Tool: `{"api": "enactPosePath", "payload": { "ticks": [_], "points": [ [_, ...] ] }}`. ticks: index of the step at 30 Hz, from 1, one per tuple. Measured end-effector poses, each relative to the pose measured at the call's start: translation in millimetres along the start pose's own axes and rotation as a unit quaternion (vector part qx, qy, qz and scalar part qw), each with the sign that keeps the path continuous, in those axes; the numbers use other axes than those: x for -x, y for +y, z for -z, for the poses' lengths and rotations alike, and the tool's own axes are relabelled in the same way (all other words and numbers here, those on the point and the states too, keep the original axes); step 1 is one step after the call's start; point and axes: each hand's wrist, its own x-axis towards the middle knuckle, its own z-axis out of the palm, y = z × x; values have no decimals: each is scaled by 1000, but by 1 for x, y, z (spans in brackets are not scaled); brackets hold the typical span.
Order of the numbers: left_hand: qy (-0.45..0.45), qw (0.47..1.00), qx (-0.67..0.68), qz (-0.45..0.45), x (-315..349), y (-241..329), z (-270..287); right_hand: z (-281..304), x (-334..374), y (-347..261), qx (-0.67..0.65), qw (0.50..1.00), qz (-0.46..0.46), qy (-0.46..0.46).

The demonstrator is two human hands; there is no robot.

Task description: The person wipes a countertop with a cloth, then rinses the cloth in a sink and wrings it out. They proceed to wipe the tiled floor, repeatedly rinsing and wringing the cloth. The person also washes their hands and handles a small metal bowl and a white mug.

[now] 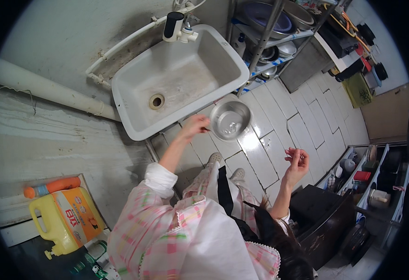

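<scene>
A round, deep stainless steel pot [230,120] is beside the sink's front edge, above the tiled floor. Shiny reflections show at its bottom, perhaps a little clear water. My left hand [196,127] is closed at the pot's left side, where a small dark piece, possibly a handle, shows beneath the fingers. Out to the right, my right hand [298,164] hangs with loosely bent fingers apart and nothing visible in them. Just behind the pot stands the grey sink [179,122], with a bare basin and a round drain. Over its back rim is a white and black tap [179,29].
Metal shelves [265,39] with basins and bowls rise right of the sink. A yellow jug [64,219] and an orange bottle [53,186] are at lower left. Another rack [377,186] and a dark cabinet [321,210] stand at right. White tiles [260,154] cover the floor.
</scene>
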Motion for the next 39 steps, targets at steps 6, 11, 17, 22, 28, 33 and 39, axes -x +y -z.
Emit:
{"api": "enactPosePath", "payload": {
  "ticks": [6, 11, 17, 22, 28, 33, 39],
  "points": [
    [202, 972, 96, -66, 12, 36, 129, 9, -16, 27, -18, 995, -101, 4],
    [459, 832, -311, -35, -6, 60, 188, 32, -18, 67, 24, 991, -132, 20],
    [403, 534, -716, -200, -31, 54, 217, 49, -14, 93, 149, 982, -115, 6],
    [280, 499, -786, -233, -42, 52, 247, 57, -4, 103, 250, 961, -109, -36],
    [423, 564, -596, -384, -52, 79, 183, 53, -5, 91, 281, 951, -131, -15],
    [258, 909, -219, -244, -76, 73, 38, 13, -25, 33, -35, 998, -56, 1],
    [-94, 991, -62, 65, -95, 11, -135, 18, -29, -2, 266, 961, 28, 66]
  ]
}}
